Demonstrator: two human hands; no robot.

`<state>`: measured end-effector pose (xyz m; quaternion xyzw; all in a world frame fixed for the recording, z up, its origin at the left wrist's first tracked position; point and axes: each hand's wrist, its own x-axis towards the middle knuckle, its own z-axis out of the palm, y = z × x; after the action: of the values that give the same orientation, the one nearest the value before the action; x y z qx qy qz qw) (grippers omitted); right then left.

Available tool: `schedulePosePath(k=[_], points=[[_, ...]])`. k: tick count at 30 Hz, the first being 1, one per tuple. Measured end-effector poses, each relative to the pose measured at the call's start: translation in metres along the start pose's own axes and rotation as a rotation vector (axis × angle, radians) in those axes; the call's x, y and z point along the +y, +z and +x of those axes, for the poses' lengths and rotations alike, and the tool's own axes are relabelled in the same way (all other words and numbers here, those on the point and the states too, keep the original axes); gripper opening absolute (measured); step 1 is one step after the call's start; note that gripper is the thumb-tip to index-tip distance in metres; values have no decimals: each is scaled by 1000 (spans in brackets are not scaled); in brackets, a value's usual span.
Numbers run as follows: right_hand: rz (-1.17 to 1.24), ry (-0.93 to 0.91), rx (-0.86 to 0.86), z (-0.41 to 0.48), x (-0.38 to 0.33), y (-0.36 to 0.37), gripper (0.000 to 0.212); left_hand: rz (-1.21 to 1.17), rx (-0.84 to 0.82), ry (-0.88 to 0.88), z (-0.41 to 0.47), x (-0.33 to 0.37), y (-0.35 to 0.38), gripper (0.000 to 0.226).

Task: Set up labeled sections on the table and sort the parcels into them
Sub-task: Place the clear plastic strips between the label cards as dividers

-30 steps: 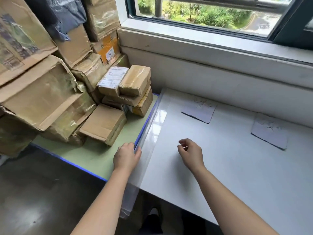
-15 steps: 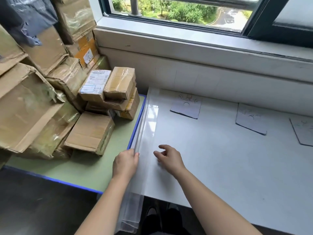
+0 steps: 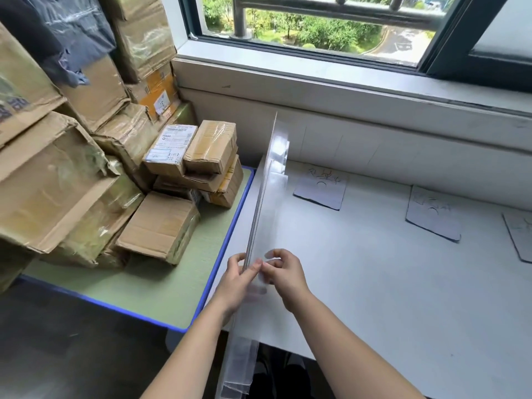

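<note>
A clear plastic divider sheet [image 3: 269, 203] stands tilted up on its edge along the left side of the white table [image 3: 374, 277]. My left hand [image 3: 237, 273] and my right hand [image 3: 283, 270] pinch its near part from either side. Three paper labels lie on the white table: one near the divider [image 3: 319, 188], one in the middle [image 3: 433, 214], one cut off at the right edge [image 3: 521, 237]. Brown cardboard parcels [image 3: 161, 226] are piled on the green table [image 3: 144, 286] to the left.
Larger taped boxes [image 3: 43, 182] and a dark plastic bag [image 3: 72, 33] are stacked high at the far left. A windowsill [image 3: 331, 79] and wall run behind both tables. The dark floor [image 3: 57, 355] lies below the green table's blue edge.
The clear sheet lay flat at the white table's left edge; now both hands have lifted it up onto its edge. My right hand moved left to pinch it.
</note>
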<state>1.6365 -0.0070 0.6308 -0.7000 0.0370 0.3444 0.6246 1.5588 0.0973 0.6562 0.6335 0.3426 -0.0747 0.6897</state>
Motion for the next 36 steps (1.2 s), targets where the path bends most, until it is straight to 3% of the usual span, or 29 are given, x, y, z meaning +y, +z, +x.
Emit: schedulePosePath(k=[5,8,18,25,28,32,36], points=[[8,-28,-17,-2,-8,-6,17,-172,-28,51,-5,9,0,47],[-126,-82,80,0,-7,-5,22,-249,15,52,-8,11,3,40],[-16,-108,68,-1,-15,-9,11,-247,71,77,-7,12,1,26],[-30,-108,-29,-7,-13,-22,18,-281,101,89,-4,19,5,22],[57,-103,63,-2,-14,-30,10,-259,116,90,-5,20,1,20],[66,-44,234,19,-14,-44,7,-250,118,81,-12,12,-16,32],[-72,25,291,41,-13,-43,7,-214,127,97,-20,4,-34,55]])
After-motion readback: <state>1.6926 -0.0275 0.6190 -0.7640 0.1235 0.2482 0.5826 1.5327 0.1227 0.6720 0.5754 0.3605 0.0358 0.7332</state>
